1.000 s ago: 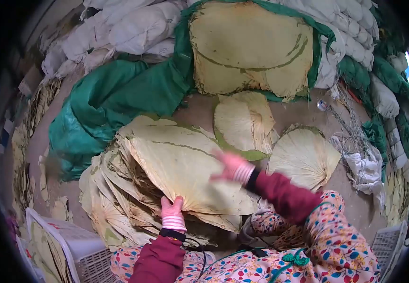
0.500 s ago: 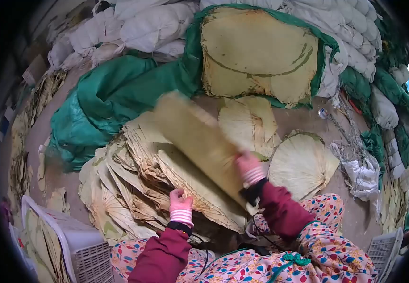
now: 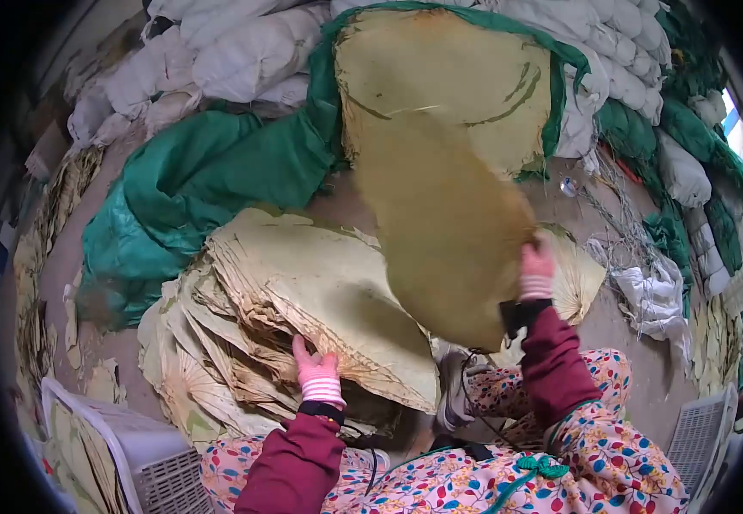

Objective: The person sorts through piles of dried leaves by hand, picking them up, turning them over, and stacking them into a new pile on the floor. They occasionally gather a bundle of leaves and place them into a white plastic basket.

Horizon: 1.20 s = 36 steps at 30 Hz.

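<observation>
My right hand (image 3: pixel 538 272), in a pink striped glove, is closed on the right edge of a large olive-brown dried leaf (image 3: pixel 440 223). The leaf hangs raised and blurred, in front of the squarish bundle of flat leaves (image 3: pixel 449 64) wrapped in green cloth. My left hand (image 3: pixel 315 368), gloved alike, rests at the front edge of the pile of folded dried leaves (image 3: pixel 303 283), its thumb and fingers apart. Behind the raised leaf, a pale round leaf (image 3: pixel 579 278) shows in part.
Green cloth (image 3: pixel 174 188) spreads at the left. White sacks (image 3: pixel 256 56) are stacked behind. A leaf-filled crate (image 3: pixel 106 411) stands front left, another white crate (image 3: pixel 701 428) front right. Strings and a white bag (image 3: pixel 650 300) lie at the right.
My right hand has moved right and up with the leaf, which has swung from over the pile towards the back bundle. My left hand remains at the pile, its fingers more spread.
</observation>
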Tool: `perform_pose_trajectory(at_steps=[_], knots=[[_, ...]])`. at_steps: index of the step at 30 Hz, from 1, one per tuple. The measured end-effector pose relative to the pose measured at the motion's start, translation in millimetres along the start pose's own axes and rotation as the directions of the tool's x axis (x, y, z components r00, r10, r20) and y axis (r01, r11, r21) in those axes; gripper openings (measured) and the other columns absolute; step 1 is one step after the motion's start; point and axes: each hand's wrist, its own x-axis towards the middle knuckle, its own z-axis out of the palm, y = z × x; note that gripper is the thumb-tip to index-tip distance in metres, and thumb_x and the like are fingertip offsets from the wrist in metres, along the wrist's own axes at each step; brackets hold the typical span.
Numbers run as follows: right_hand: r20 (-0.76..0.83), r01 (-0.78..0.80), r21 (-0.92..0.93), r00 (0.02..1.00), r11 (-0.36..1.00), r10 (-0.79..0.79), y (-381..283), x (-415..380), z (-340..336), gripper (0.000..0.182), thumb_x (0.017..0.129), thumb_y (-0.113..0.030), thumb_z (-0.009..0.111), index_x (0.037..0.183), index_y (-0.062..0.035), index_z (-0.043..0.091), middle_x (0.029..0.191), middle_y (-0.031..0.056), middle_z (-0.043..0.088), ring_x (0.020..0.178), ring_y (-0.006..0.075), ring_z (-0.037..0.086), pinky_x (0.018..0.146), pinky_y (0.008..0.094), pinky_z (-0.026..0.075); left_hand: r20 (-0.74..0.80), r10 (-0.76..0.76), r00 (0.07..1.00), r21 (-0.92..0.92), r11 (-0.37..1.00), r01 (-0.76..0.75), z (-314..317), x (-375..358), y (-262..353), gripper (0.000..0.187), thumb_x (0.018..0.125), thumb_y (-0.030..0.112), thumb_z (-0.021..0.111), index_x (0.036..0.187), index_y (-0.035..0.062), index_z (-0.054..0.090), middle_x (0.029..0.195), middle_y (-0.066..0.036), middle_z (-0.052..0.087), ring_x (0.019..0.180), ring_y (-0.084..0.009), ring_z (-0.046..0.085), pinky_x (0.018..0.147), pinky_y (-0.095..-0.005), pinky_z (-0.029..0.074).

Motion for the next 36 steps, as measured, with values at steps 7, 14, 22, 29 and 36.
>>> perform_pose_trajectory(at_steps=[7, 14, 22, 29, 36], knots=[[-0.462, -0.379, -0.473, 0.875, 0.795, 0.143, 175.3, 55.9, -150.4, 0.045, 0.077, -0.018, 0.056, 0.119, -0.0063, 0.047, 0.11, 0.0154, 0.054, 0.103, 0.0288, 0.05, 0.091, 0.0348, 0.038, 0.111, -0.04, 0.993, -0.025, 0.999, 0.043, 6.0, -11.8, 26.1, 0.043, 0.081, -0.01, 0.043, 0.124, -0.007, 0.037, 0.117, -0.016, 0.051, 0.103, -0.0216, 0.052, 0.091, -0.0292, 0.039], [0.502, 0.207, -0.308, 0.865, 0.929, -0.027, 49.0, -15.8, -30.1, 0.097, 0.058, -0.044, 0.076, 0.131, 0.0014, 0.031, 0.128, 0.0202, 0.042, 0.118, 0.0319, 0.042, 0.098, 0.0357, 0.034, 0.136, -0.126, 0.983, -0.136, 0.98, 0.145, 15.6, -22.7, 37.7, 0.047, 0.08, -0.001, 0.052, 0.124, -0.0027, 0.033, 0.108, -0.013, 0.054, 0.087, -0.0185, 0.057, 0.071, -0.0306, 0.05], [0.785, 0.11, -0.205, 0.612, 0.973, 0.096, -58.6, -158.8, 95.3, 0.039, 0.074, -0.019, 0.063, 0.105, 0.0035, 0.054, 0.088, 0.018, 0.063, 0.081, 0.0303, 0.061, 0.073, 0.0371, 0.048, 0.339, -0.153, 0.928, -0.406, 0.866, 0.291, 18.6, -31.7, 57.9, 0.062, 0.083, 0.014, 0.062, 0.131, 0.0042, 0.026, 0.113, -0.016, 0.046, 0.098, -0.0284, 0.052, 0.083, -0.0413, 0.049], [0.477, -0.535, 0.314, 0.803, 0.784, 0.357, 64.3, -16.4, 109.6, 0.028, 0.078, -0.01, 0.062, 0.102, 0.0031, 0.055, 0.088, 0.0063, 0.061, 0.073, 0.0166, 0.056, 0.068, 0.0291, 0.047, 0.169, -0.219, 0.961, -0.365, 0.892, 0.267, -15.4, -22.4, 66.0, 0.049, 0.082, 0.01, 0.06, 0.123, 0.0015, 0.035, 0.107, -0.013, 0.049, 0.084, -0.0191, 0.054, 0.073, -0.0325, 0.051], [0.064, -0.269, -0.261, 0.953, 0.927, 0.295, 59.0, 34.7, 129.0, 0.07, 0.064, -0.026, 0.072, 0.121, 0.0016, 0.042, 0.102, 0.0212, 0.056, 0.089, 0.0297, 0.056, 0.079, 0.0368, 0.044, 0.141, -0.18, 0.974, -0.399, 0.89, 0.222, -23.6, -17.3, 64.2, 0.056, 0.08, 0.011, 0.063, 0.127, 0.0001, 0.033, 0.111, -0.013, 0.049, 0.088, -0.0201, 0.053, 0.076, -0.0336, 0.049]])
